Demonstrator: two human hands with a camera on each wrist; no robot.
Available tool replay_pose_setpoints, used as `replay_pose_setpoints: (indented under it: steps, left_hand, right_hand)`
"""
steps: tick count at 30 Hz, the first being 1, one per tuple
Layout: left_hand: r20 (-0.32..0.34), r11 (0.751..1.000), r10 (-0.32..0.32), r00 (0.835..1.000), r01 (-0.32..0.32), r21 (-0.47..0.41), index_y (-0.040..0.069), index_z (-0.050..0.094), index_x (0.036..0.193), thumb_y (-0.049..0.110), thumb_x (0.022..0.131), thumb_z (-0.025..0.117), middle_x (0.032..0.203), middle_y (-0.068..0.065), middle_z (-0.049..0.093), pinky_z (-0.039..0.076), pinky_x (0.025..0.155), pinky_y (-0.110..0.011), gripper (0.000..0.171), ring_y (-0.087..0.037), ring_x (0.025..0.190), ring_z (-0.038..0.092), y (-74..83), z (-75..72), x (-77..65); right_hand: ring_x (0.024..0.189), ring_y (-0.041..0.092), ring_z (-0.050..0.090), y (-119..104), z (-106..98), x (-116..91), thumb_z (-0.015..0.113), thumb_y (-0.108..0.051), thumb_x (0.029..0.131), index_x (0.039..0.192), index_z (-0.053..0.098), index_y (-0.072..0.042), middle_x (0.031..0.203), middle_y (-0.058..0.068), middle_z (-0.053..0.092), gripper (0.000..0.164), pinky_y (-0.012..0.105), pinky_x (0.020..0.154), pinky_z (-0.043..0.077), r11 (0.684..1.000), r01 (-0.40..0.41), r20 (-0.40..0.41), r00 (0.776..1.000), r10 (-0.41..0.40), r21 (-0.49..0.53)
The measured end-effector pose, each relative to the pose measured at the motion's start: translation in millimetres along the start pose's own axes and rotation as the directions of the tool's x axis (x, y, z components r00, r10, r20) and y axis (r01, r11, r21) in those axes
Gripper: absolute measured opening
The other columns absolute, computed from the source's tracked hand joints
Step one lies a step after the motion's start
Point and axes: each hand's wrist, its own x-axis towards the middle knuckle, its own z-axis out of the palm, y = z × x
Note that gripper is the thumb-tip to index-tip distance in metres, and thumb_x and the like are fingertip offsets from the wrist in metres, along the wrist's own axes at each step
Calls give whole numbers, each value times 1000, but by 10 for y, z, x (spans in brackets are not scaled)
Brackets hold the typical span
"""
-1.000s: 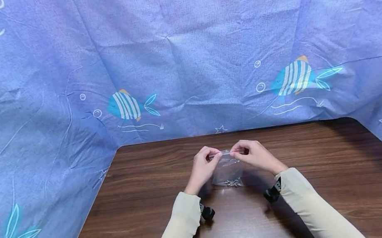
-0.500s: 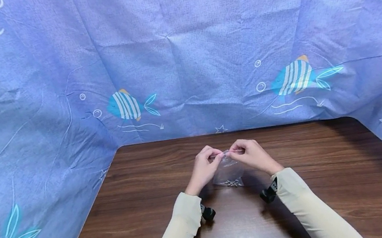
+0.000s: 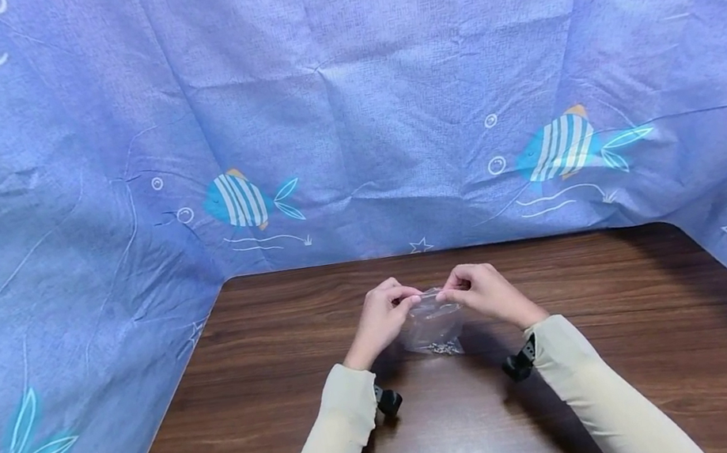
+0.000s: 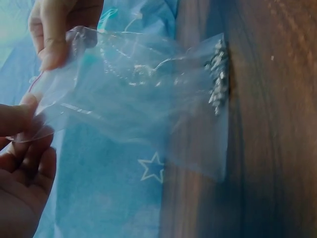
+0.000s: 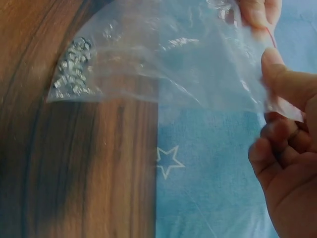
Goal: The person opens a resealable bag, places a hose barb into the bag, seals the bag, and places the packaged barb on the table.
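Note:
A small clear zip bag [image 3: 431, 321] hangs upright over the brown wooden table [image 3: 642, 340], with several small metal screws [image 3: 443, 346] gathered at its bottom. My left hand [image 3: 382, 317] pinches the bag's top left edge and my right hand [image 3: 483, 293] pinches the top right edge. In the left wrist view the bag [image 4: 138, 94] stretches from my left hand's fingers [image 4: 20, 119] to the right hand's fingertips [image 4: 52, 49], screws [image 4: 218, 79] at its far end. In the right wrist view the bag [image 5: 173, 64] runs from my right hand's thumb [image 5: 287, 82], screws [image 5: 72, 69] at its low corner.
Blue cloth with fish and star prints [image 3: 343, 102] hangs as walls behind and on both sides of the table. Black wrist-worn cameras [image 3: 388, 399] sit under both cream sleeves. Bare tabletop stretches left, right and toward me.
Both hands have moved closer together at the bag's top, so its top edge now bows and slackens. The bag has stayed over the same spot.

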Motion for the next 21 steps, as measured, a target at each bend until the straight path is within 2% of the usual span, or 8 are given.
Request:
replay_pose_setpoints:
  steps: [4, 10, 16, 21]
  left_hand:
    - [47, 999, 4, 999, -6, 37, 4, 76, 92, 5, 88, 67, 72, -4, 58, 39, 60, -19, 11, -6, 65, 44, 19, -64, 9]
    - [133, 996, 7, 991, -19, 88, 6, 76, 97, 0, 89, 63, 73, -3, 58, 39, 61, -19, 17, -7, 65, 45, 100, -146, -5]
    - [189, 995, 17, 982, -35, 92, 7, 76, 97, 5, 87, 67, 78, -3, 68, 40, 59, -18, 14, -5, 63, 46, 259, -270, -46]
    - [224, 998, -26, 974, 11, 67, 9, 77, 95, 10, 86, 70, 82, -2, 74, 42, 57, -18, 12, -1, 61, 50, 383, -349, -92]
  right_hand:
    - [65, 0, 53, 38, -69, -8, 74, -12, 82, 82, 72, -9, 76, -2, 68, 4, 21, 60, 46, 992, 127, 22, 992, -127, -16]
    - [66, 0, 51, 53, -209, -42, 71, -3, 83, 90, 75, -7, 77, -4, 65, 9, 20, 60, 46, 950, 310, 94, 947, -307, -28]
    - [68, -1, 50, -52, -395, -102, 70, -5, 84, 94, 75, -9, 79, -8, 61, 12, 19, 63, 45, 922, 386, 199, 907, -371, -38]
    - [70, -1, 50, -139, -515, -150, 69, -6, 85, 95, 74, -11, 80, -8, 62, 12, 19, 63, 45, 906, 424, 251, 878, -407, -14]
